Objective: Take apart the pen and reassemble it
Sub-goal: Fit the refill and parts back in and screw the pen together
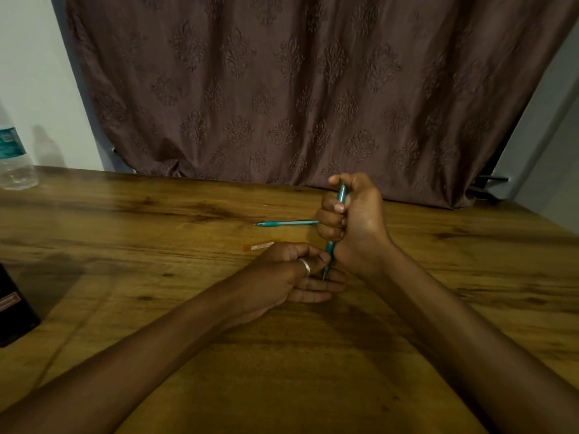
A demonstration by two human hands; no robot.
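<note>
A pen (329,248) is held upright over the table (150,308), tip down, with the grip of the right hand (355,220) clamped round its barrel. Its lower end is pinched in the grip of the left hand (280,277). A second pen (286,223) and an orange piece (258,246) are laid just beyond.

Teal on brown.
The upright pen (341,195) and the lying pen (286,223) are both teal; the table (156,214) shows dark-streaked brown grain, the curtain (282,89) a mauve-brown damask motif, the bottle label (9,145) teal.
</note>
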